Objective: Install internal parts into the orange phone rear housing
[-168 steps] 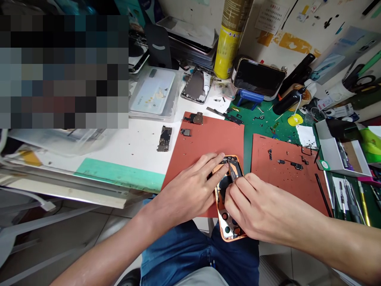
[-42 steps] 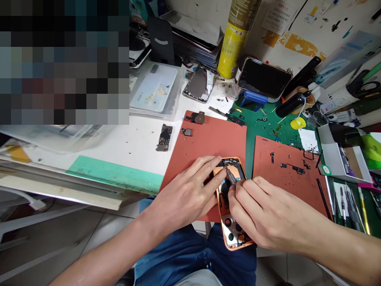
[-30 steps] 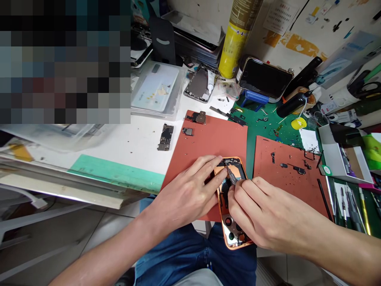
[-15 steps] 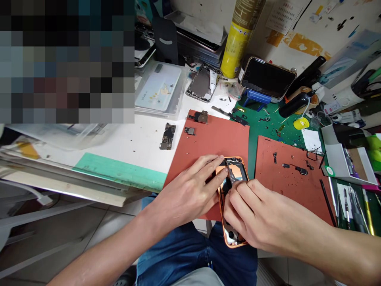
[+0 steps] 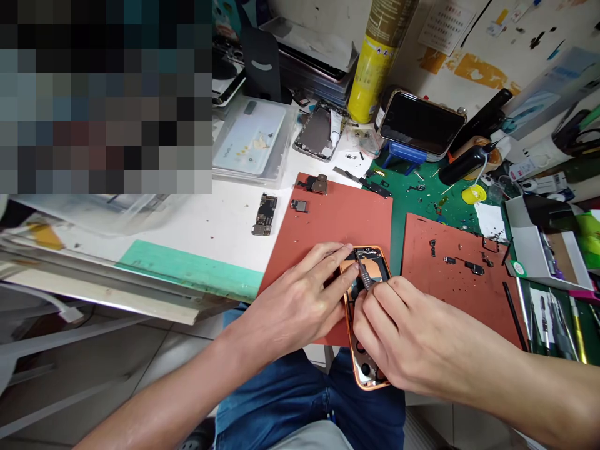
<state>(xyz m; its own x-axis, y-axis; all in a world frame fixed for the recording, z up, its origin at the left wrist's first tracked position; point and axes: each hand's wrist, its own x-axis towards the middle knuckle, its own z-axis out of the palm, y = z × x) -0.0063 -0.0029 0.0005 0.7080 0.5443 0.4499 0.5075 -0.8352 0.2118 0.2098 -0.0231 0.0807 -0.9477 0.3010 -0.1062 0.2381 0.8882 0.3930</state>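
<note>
An orange-edged phone housing [image 5: 385,265], opened so that its inside shows, lies near the front edge of the work mat, its lower end over my lap. My left hand [image 5: 304,294] grips its left side, with the fingertips at the top left corner. In my right hand [image 5: 391,328] is a slim grey tool with a ribbed grip [image 5: 364,276], pinched between the fingers. Its thin tip touches or nearly touches the inside of the housing near the top, beside my left fingertips. My right hand covers much of the housing's middle.
On the reddish mat [image 5: 344,215] are a camera module [image 5: 319,184] and a small metal part [image 5: 299,205]. A logic board [image 5: 264,214] lies to its left. Small parts dot the second mat [image 5: 450,306]. Tools [image 5: 557,325] lie far right; a phone [image 5: 422,122] stands behind.
My right hand has shifted very slightly, with the tool still at the same corner of the housing. The left hand stays practically where it was.
</note>
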